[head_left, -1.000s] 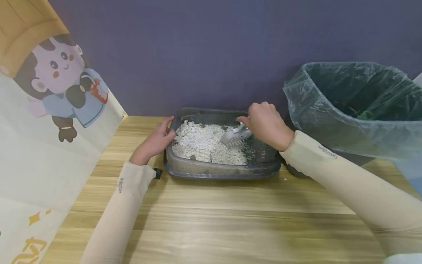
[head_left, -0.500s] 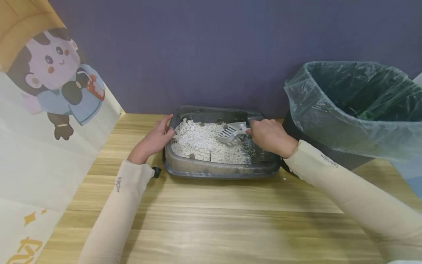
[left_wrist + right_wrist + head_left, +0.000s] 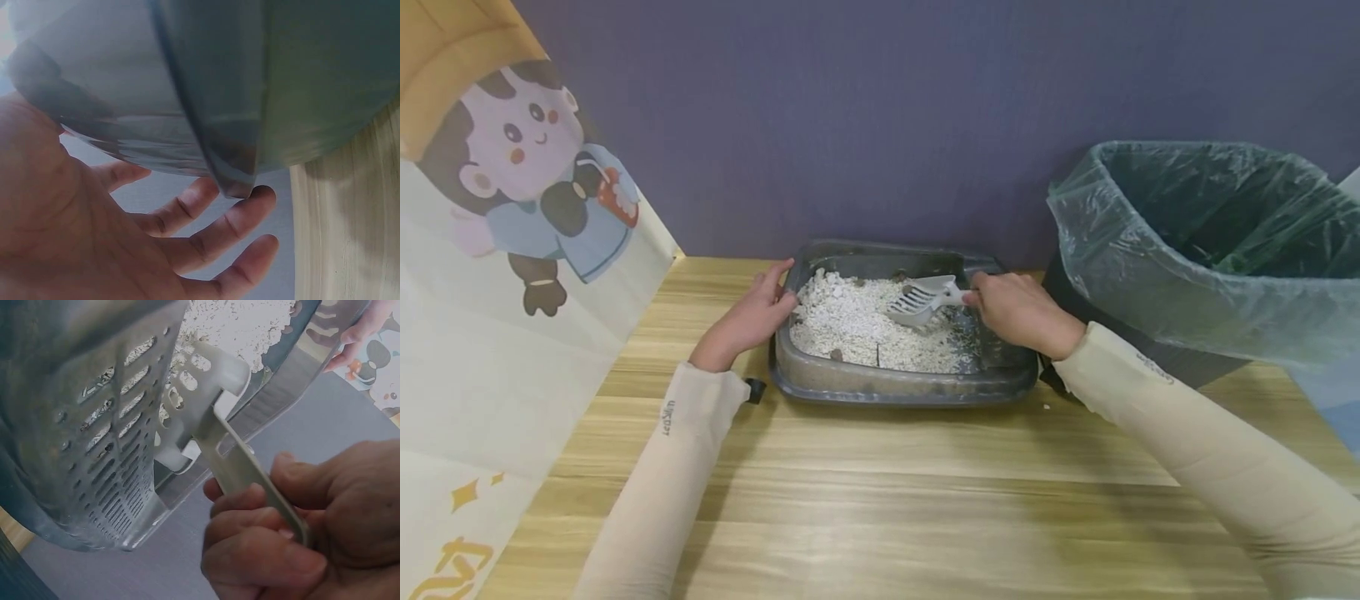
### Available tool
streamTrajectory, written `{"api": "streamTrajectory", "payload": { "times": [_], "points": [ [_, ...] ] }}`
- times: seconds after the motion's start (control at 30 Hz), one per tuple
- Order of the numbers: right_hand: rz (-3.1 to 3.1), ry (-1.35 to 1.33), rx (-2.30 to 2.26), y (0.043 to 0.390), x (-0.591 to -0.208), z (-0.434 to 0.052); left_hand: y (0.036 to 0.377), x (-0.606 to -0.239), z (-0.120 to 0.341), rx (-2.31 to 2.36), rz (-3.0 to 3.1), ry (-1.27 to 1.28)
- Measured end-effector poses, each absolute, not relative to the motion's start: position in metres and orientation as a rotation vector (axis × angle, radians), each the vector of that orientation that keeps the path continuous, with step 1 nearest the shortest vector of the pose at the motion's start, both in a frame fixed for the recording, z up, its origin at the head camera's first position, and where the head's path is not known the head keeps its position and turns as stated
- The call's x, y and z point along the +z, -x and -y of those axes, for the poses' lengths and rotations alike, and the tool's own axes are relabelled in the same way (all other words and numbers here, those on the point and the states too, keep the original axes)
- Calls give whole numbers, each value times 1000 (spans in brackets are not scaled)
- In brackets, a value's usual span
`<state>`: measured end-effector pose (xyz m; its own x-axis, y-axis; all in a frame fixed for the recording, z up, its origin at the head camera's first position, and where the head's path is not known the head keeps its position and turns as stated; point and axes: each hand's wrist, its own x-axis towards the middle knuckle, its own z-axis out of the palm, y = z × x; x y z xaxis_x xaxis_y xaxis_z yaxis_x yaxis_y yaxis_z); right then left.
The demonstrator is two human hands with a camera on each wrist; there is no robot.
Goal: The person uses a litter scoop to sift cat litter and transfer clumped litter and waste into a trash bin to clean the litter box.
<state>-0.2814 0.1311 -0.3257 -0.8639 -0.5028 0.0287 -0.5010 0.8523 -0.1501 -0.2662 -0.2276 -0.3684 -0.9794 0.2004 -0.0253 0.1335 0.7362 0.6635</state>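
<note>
A grey litter box (image 3: pixel 895 385) holds pale, crumbly litter (image 3: pixel 857 321) with a few brown lumps. At its left end, my left hand (image 3: pixel 747 321) holds the rim, thumb over the edge and fingers along the outside. The left wrist view shows these slightly bent fingers (image 3: pixel 234 222) against the box's outer ledge. My right hand (image 3: pixel 1018 310) grips the handle of a light grey slotted litter scoop (image 3: pixel 922 300). The scoop's head is over the litter, its slots visible from above. In the right wrist view, fingers wrap around the scoop's handle (image 3: pixel 240 469) beside a perforated grey wall (image 3: pixel 119 425).
A dark bin (image 3: pixel 1187 358) lined with a clear plastic bag (image 3: pixel 1150 275) stands right of the box, close to my right forearm. Behind is a dark blue-grey wall (image 3: pixel 850 125). The wooden tabletop (image 3: pixel 865 500) extends in front; a cartoon panel (image 3: pixel 475 350) borders the left.
My right hand has lowered and turned, so the scoop has gone from tilted on edge to lying flatter over the litter. The left hand has stayed on the rim.
</note>
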Motion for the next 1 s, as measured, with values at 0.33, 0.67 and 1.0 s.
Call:
{"api": "streamTrajectory", "payload": {
  "times": [0.33, 0.67, 1.0],
  "points": [
    [-2960, 794, -427, 287, -331, -125, 268, -369, 228, 1068, -2849, -278],
    [-2849, 796, -386, 305, -328, -114, 268, -368, 228, 1068, -2845, -276],
    [-2762, 828, -355, 323, -334, -99, 269, -370, 227, 1088, -2853, -322]
  ]
}}
